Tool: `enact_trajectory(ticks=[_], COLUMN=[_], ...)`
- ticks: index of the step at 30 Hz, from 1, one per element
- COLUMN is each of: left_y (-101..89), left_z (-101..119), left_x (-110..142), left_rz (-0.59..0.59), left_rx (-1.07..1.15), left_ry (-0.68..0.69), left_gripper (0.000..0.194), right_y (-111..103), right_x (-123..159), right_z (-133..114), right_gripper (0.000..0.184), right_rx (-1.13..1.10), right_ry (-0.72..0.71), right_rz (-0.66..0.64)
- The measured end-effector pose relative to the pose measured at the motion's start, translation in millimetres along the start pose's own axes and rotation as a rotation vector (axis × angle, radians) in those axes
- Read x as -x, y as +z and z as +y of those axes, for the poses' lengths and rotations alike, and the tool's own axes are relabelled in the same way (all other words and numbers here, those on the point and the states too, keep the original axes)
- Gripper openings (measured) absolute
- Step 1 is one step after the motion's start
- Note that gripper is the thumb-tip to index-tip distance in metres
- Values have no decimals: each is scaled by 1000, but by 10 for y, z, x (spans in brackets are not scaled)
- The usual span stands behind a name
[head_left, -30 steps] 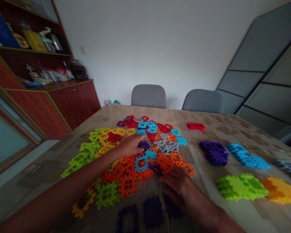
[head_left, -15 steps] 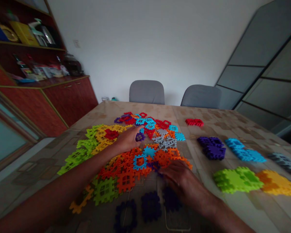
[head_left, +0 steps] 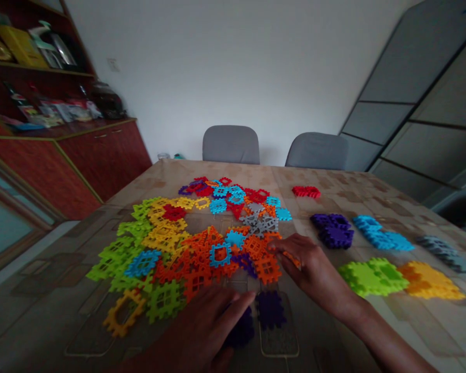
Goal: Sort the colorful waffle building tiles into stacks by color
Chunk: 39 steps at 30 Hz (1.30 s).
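A spread of notched plastic building pieces covers the middle of the table. My left hand (head_left: 205,324) is low at the front, its fingers closed over a purple building piece (head_left: 241,327); its underside is hidden. Right beside it lies a solid purple square (head_left: 272,310). At the right side of the heap, my right hand (head_left: 308,261) has its fingers bent around an orange building piece (head_left: 293,258), mostly covered by the hand. An orange window piece (head_left: 267,268) is close to those fingertips. More purple pieces (head_left: 245,263) show beneath a blue square frame (head_left: 220,254).
On the right stand sorted stacks: purple (head_left: 334,230), blue (head_left: 382,233), grey (head_left: 445,253), green (head_left: 373,275), yellow (head_left: 431,280) and red (head_left: 306,191). Green pieces (head_left: 114,254) edge the heap's left. Two grey chairs (head_left: 231,145) stand behind the table.
My left hand has come back from the heap's middle to the front, and the purple piece there is gone. My right hand has moved up and right, from purple to orange pieces.
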<state>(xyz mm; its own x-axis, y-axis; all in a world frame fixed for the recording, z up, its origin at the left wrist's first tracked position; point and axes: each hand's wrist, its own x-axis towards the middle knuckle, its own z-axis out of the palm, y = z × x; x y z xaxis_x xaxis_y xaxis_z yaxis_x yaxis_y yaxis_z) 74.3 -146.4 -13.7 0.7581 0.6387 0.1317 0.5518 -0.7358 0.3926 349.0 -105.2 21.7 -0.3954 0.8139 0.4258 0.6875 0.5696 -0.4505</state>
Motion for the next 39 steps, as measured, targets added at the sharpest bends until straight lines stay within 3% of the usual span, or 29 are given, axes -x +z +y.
enact_trajectory(ticks=[4,9,15,22,29,39], left_y=[10,-67,-141,-56,-44,-60], left_z=[13,28,-157,-444,-440,-391], left_x=[-60,-87,185,704,736,617], left_rz=[3,40,200,255,200,193], left_rx=[-52,-125,-326,-347,-301,-319], left_ry=[12,24,49,-61,31,6], left_gripper=[92,85,68,67,87,80], right_y=[-1,11,21,177,323,404], right_x=[0,7,35,113,174,179], right_z=[26,29,-250,-521,-558,-511], right_gripper=[21,17,16,65,89,72], right_rx=[-17,-21,-70,-96,-79,-69], right_ry=[-5,28,10,-4,-19,-31], right_rz=[0,-93,-240,-425,-587,-568])
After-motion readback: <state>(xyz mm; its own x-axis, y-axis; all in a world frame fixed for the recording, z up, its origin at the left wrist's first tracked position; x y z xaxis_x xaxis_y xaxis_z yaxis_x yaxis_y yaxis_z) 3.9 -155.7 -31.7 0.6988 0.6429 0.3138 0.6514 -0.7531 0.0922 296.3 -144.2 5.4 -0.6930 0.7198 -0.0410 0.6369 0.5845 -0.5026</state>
